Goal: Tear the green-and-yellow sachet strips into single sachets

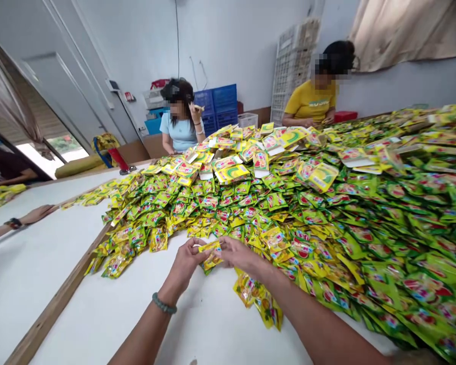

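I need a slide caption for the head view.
Hands pinch a yellow sachet beside a heap of sachets on a white table.

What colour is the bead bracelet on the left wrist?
The bracelet is dull green, shown best in the head view.

Glossy plastic-foil sachets (273, 203) are catching the light in crinkled yellow-green heaps, and one sachet (210, 253) between the person's fingers (228, 245) is shining the same way. The white tabletop (99, 324) is showing a smooth, matt finish, edged by a strip of plain, dull wood (57, 299). Blue plastic crates (224, 106) are standing in the background with a ribbed, semi-matt surface, and a beige cloth curtain (406, 35) is hanging in soft folds.
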The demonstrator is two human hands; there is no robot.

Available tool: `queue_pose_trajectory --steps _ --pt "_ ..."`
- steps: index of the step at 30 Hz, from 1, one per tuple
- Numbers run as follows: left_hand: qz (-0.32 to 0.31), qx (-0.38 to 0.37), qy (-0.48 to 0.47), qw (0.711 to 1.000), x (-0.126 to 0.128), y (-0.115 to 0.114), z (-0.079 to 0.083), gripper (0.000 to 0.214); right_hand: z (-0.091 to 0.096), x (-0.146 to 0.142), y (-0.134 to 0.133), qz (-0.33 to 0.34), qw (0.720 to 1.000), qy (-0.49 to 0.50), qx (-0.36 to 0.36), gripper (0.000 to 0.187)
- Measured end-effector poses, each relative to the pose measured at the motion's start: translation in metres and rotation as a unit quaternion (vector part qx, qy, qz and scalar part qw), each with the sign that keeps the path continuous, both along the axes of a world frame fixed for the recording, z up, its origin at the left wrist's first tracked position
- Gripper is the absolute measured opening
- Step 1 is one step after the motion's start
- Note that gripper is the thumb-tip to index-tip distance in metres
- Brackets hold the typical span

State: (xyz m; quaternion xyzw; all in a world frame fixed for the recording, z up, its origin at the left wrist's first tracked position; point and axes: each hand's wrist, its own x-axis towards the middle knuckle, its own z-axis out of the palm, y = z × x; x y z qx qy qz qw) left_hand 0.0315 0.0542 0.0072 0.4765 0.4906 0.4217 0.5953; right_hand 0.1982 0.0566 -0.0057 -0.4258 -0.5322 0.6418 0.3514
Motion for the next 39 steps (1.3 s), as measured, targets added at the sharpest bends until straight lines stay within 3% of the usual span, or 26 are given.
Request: queue_pose_trajectory --steps 3,5,7,9,11,13,15,19,23,26,29,32,34,37,39 --pt "-0.046 0.036 0.033 0.998 0.012 0.02 0.02 0.036 0.009 0.003 0.001 -0.007 0.997 0.07 -0.021 0.044" --pt "-0.113 0.048 0.071 0.99 0.024 0.034 0.038 0.034 0.011 0.007 0.005 -0.09 0.994 0.068 0.008 0.045" --pt "-0.162 0.089 0.17 0.968 0.038 0.051 0.058 0.034 0.011 0.012 0.011 -0.167 0.984 0.06 0.03 0.042" --pt "-0.13 0.206 0.314 0.917 0.055 0.071 0.079 0.033 0.01 0.019 0.017 -0.213 0.973 0.054 0.062 0.036" --pt "-0.039 0.359 0.431 0.827 0.073 0.093 0.094 0.032 0.009 0.025 0.021 -0.243 0.964 0.026 0.106 0.029" --pt "0.022 0.45 0.486 0.749 0.089 0.117 0.102 0.049 0.009 0.027 0.021 -0.247 0.959 -0.026 0.137 0.023" --pt "0.026 0.458 0.506 0.73 0.101 0.139 0.102 0.054 0.011 0.027 0.019 -0.237 0.956 -0.086 0.152 0.019" --pt "0.022 0.414 0.492 0.766 0.099 0.16 0.093 0.027 0.018 0.024 0.012 -0.221 0.944 -0.16 0.186 0.015" --pt "0.046 0.392 0.458 0.797 0.064 0.137 0.092 0.022 0.026 0.025 0.009 -0.202 0.939 -0.155 0.23 0.015" --pt "0.031 0.315 0.332 0.889 0.027 0.097 0.092 0.017 0.034 0.029 0.009 -0.215 0.931 -0.108 0.275 0.014" --pt "-0.037 0.169 0.199 0.965 -0.005 0.056 0.083 0.01 0.038 0.033 0.008 -0.209 0.926 -0.062 0.308 0.032" --pt "-0.082 0.072 0.105 0.988 -0.024 0.027 0.064 0.006 0.031 0.029 0.006 -0.061 0.969 -0.023 0.24 0.039" --pt "-0.038 0.039 0.013 0.998 -0.027 0.014 0.046 0.007 0.023 0.021 0.005 -0.001 0.984 0.004 0.177 0.041" --pt "0.027 0.014 -0.122 0.992 -0.015 -0.001 0.017 0.025 0.01 0.007 0.004 -0.051 0.99 0.055 0.12 0.046" --pt "0.009 0.014 -0.146 0.989 -0.001 -0.01 0.002 0.037 0.005 0.0 0.005 -0.082 0.988 0.084 0.097 0.047"
